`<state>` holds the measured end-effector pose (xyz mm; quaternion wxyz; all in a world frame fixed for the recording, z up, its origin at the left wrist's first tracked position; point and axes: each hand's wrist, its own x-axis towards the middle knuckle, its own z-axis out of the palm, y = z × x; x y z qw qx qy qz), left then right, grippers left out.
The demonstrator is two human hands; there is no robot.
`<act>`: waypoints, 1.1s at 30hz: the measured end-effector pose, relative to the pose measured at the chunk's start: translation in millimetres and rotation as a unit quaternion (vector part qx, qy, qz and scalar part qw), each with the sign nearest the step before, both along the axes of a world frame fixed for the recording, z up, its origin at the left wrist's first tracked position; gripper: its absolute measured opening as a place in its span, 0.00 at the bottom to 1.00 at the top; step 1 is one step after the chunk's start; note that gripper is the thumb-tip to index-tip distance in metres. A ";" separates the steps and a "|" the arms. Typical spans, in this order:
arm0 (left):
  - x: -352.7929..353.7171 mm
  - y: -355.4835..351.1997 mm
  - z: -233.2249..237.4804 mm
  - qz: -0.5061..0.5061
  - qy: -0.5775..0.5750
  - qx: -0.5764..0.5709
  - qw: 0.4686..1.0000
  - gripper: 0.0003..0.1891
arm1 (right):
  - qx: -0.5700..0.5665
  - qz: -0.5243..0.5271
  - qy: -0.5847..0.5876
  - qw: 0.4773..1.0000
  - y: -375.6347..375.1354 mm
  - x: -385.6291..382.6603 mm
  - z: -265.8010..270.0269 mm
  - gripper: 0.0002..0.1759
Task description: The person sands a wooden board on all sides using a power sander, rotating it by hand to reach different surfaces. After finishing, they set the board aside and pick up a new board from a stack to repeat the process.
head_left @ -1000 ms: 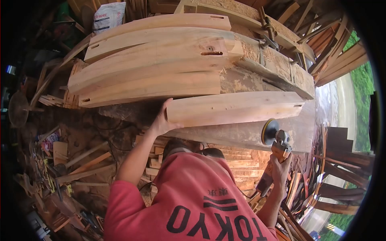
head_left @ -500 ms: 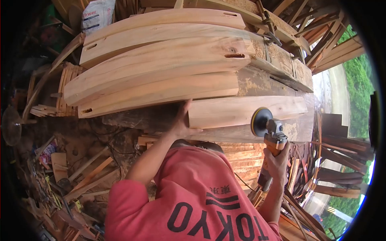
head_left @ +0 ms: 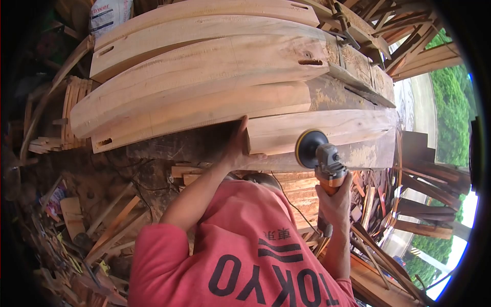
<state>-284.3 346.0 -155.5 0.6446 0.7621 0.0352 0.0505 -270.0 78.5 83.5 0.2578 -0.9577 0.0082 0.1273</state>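
My right hand (head_left: 335,202) is wrapped around the body of an angle grinder (head_left: 329,166) with an orange and grey housing. Its round black sanding disc (head_left: 310,147) with a yellow rim lies against the near edge of a short pale wooden board (head_left: 327,125). At that board's left end, my left hand (head_left: 238,146) grips it, fingers on the far side and thumb on the near side. Just beyond lies a longer curved board (head_left: 204,112) with a slot near its left end.
Several curved boards with slots, such as a wide one (head_left: 204,71), lie across the workbench (head_left: 368,153). A clamp (head_left: 346,28) stands at the far right. Wood scraps (head_left: 112,225) litter the floor at left, and a power cord (head_left: 291,199) hangs below the bench.
The grinder in my right hand has moved left along the short board's near edge. My left hand keeps its place at the board's end. The whole view has shifted slightly.
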 end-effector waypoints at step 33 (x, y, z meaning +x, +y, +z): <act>-1.6 -1.6 -4.7 0.002 0.022 0.102 0.995 0.76 | 0.017 0.160 0.014 0.987 76.2 -7.6 -32.5 0.45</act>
